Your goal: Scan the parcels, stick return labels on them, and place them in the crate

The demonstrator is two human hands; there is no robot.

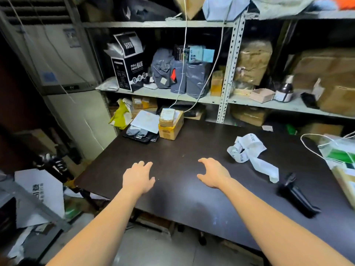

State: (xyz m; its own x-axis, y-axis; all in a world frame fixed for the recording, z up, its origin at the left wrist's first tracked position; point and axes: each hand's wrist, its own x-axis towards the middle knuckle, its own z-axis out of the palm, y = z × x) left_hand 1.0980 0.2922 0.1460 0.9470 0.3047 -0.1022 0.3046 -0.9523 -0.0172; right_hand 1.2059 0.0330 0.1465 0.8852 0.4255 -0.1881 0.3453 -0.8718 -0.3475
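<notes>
Both my hands are stretched out over a dark table (182, 150), holding nothing. My left hand (138, 177) has relaxed fingers, palm down. My right hand (213, 174) is spread with loosely bent fingers. At the table's far left corner stand two stacked cardboard parcels (170, 123), beside a white mailer and dark bagged parcels (143, 128). A crumpled strip of white return labels (249, 150) lies to the right of my right hand. A black handheld scanner (295, 194) lies near the right edge. No crate is visible.
Metal shelves (169, 94) behind the table hold grey bagged parcels, a black "Full Face Mask" box (127, 68) and cardboard boxes. A white cable (311, 148) and green-and-white items (340, 152) sit at the table's right. White cardboard (41, 191) and clutter lie on the floor at left.
</notes>
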